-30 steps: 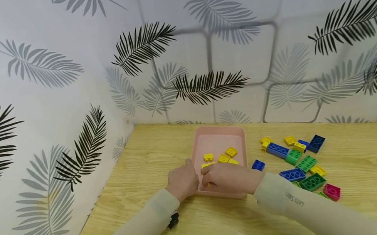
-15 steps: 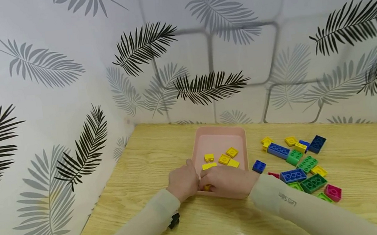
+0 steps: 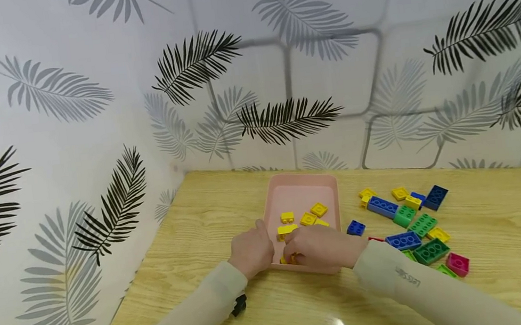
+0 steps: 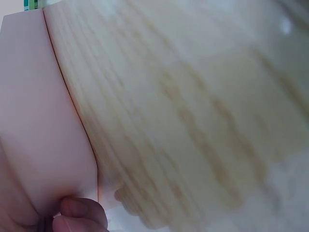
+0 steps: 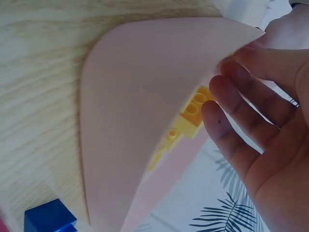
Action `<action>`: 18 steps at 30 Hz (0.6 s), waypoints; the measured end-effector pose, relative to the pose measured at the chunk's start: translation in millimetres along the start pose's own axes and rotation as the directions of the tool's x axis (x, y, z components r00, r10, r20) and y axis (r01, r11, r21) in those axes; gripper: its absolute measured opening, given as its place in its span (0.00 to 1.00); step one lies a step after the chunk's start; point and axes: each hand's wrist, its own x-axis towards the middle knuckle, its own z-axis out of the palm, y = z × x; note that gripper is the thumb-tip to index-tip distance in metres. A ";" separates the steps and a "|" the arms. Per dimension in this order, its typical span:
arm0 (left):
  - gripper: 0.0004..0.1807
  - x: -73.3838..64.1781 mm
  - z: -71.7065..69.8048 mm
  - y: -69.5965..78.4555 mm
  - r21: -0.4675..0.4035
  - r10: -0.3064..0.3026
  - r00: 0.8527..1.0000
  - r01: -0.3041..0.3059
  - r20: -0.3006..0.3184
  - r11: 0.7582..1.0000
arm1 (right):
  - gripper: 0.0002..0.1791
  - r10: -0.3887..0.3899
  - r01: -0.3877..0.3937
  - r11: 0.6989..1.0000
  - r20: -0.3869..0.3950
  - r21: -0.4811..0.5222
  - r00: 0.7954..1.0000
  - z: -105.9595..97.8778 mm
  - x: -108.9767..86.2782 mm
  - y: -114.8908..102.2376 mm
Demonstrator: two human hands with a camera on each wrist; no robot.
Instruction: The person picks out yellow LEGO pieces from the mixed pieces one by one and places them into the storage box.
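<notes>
A pink tray [image 3: 302, 179] holds several yellow bricks, among them a longer yellow brick [image 3: 286, 230] near its middle left. With curled fingers, my left hand [image 3: 252, 250] grips the tray's left wall near the front corner; its fingertips [image 4: 82, 215] show at the tray wall in the left wrist view. My right hand [image 3: 323, 245] reaches over the front right wall. Its thumb and index finger pinch a yellow brick [image 3: 284, 260] at the front left inside, mostly hidden by the fingers. The right wrist view shows the other fingers loosely extended beside yellow bricks [image 5: 193, 108].
On the wooden table [image 3: 198, 207], right of the tray, lie a small blue brick [image 3: 356, 227] and a loose group of blue, green, yellow and red bricks, including a dark green brick [image 3: 431, 252] and a red brick [image 3: 457, 264]. A leaf-patterned curtain [image 3: 335, 138] hangs behind the table.
My right hand moved slightly left and toward the front corner, then back a little to the right, uncovering more of the longer yellow brick. The left hand keeps its grip on the tray.
</notes>
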 end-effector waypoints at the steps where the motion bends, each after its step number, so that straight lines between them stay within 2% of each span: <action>1: 0.27 0.1 -0.3 0.5 0.002 -0.007 1.000 0.007 0.009 1.000 | 0.06 -0.003 0.003 1.000 0.010 -0.007 1.000 0.5 -1.0 0.2; 5: 0.28 0.0 -0.9 1.6 0.004 -0.020 0.999 0.020 0.031 1.000 | 0.08 0.000 0.000 1.000 0.028 -0.015 1.000 3.2 -3.4 1.0; 11: 0.30 0.5 -0.5 2.3 -0.001 -0.017 0.999 0.017 0.046 1.000 | 0.05 0.035 -0.035 0.999 0.016 0.007 0.999 1.0 -9.9 1.4; 18: 0.32 0.6 -0.2 0.6 -0.006 -0.015 0.998 0.015 0.053 1.000 | 0.07 0.070 -0.070 0.997 -0.002 0.038 0.998 -4.0 -27.9 8.8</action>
